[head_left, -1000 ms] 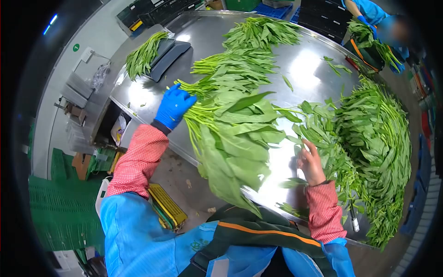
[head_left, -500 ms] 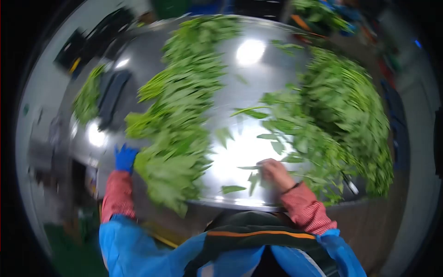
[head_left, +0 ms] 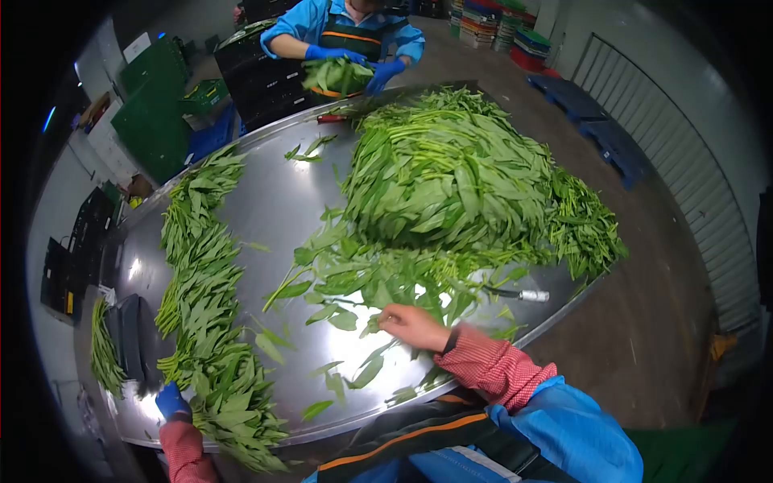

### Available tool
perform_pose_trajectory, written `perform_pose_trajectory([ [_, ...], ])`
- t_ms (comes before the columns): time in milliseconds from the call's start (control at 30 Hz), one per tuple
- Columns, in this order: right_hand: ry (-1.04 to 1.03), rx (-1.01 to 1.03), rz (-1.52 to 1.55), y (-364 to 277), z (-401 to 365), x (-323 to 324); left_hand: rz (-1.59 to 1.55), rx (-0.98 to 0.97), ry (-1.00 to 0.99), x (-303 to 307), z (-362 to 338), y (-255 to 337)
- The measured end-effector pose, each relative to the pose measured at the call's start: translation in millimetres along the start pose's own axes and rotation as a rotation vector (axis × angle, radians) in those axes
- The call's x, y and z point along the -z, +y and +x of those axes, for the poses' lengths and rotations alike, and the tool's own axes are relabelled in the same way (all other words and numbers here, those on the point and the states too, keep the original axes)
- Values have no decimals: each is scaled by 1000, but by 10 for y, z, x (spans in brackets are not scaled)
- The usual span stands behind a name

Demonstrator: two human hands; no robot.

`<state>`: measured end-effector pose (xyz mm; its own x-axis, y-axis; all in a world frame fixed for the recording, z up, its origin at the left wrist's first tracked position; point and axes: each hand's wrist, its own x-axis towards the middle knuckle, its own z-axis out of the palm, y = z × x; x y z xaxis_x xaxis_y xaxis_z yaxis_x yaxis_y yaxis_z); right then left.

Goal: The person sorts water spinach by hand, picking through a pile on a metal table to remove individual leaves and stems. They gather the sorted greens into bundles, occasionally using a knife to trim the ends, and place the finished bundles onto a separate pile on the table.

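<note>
My left hand (head_left: 172, 402), in a blue glove, is beside the stem ends of a long row of leafy greens (head_left: 211, 282), which look like water spinach. Its fingers appear extended, with nothing visible in them. My bare right hand (head_left: 412, 325) is over the metal table (head_left: 278, 201), thumb and fingers pinched together among loose leaves (head_left: 369, 373). Whatever is between those fingertips is too small to make out. Just beyond them lies a loose spread of greens (head_left: 362, 278), in front of a large heap of greens (head_left: 451, 177).
Across the table a co-worker in blue gloves holds a bunch of greens (head_left: 338, 75). A black-handled tool with a silvery end (head_left: 533, 295) lies near the right edge. At left, a small bunch (head_left: 105, 346) sits beside a dark block (head_left: 129, 338). Blue pallets (head_left: 592, 129) stand on the floor.
The view has swung right and up, so the co-worker now shows. My right hand has moved from the scattered leaves to the edge of the loose greens. My left hand stays beside the row.
</note>
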<state>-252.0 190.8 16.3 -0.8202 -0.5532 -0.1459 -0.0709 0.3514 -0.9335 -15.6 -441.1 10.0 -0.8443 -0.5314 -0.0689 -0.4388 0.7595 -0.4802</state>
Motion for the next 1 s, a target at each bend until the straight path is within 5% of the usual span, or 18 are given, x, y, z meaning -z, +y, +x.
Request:
perform_pose_trajectory([
  [100, 173, 168, -302, -108, -28, 869, -262, -55, 182, 1204, -344, 1323],
  [167, 437, 334, -536, -175, 73, 1497, -671, -336, 329, 1241, -492, 2122],
  [233, 592, 495, -791, -143, 279, 2165, -938, -424, 55, 1597, -757, 3018],
  [367, 644, 372, -977, -238, 735, 3034, -1160, -747, -136, 2280, -1329, 4340],
  [433, 541, 218, -992, -219, 1027, 3204, -1154, -759, -170, 2401, -1528, 4787],
  [500, 454, 171, -1043, -189, 1139, 3235, -1217, -678, -372, 2534, -1684, 5067],
  [800, 321, 323, -896, 60, 1015, 3254, -1122, -609, -268, 2698, -1799, 5449],
  [933, 337, 359, -798, -43, 909, 3297, -1365, -612, -326, 2970, -1516, 5587],
  [1000, 355, 389, -770, -122, 722, 3264, -1790, -582, -649, 3138, -1317, 5746],
])
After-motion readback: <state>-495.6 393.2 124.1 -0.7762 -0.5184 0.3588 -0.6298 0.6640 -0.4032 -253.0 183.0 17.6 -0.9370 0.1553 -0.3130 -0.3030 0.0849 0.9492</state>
